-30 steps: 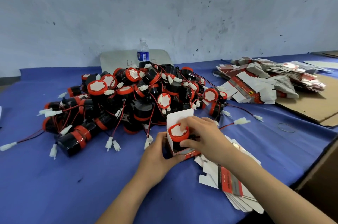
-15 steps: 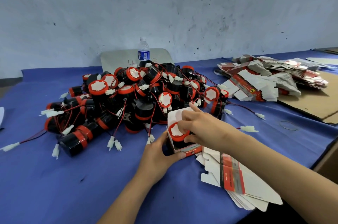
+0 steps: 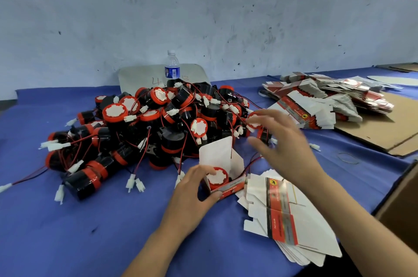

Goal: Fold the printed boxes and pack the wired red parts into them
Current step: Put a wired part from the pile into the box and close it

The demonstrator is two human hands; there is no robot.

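Blue table [image 3: 67,220]: cloth-covered, and all the work sits at its near middle.
Heap [image 3: 144,132]: red-and-black parts piled just behind the box, leads tangled. Best to keep the packed part's lead clear of them.
Flat boxes [image 3: 280,215]: fanned out under the right forearm, close by for the next fold.
Box [image 3: 228,188]: standing open just in front of the heap, lid flap up. The left hand [image 3: 194,195] grips its near-left corner and should hold it square.
Red part [image 3: 217,177]: down inside the box, white-faced cap upward.
Wire [image 3: 252,163]: trails out over the box's right wall. I'd tuck it in beside the part before the flap closes, or it may get pinched.
Right hand [image 3: 287,141]: raised and blurred, fingers spread, apparently holding nothing.
Change: half a second back the right hand was on the part's cap. Now it's off and up by the heap's right edge, the left hand hasn't let go, and the part looks lower.
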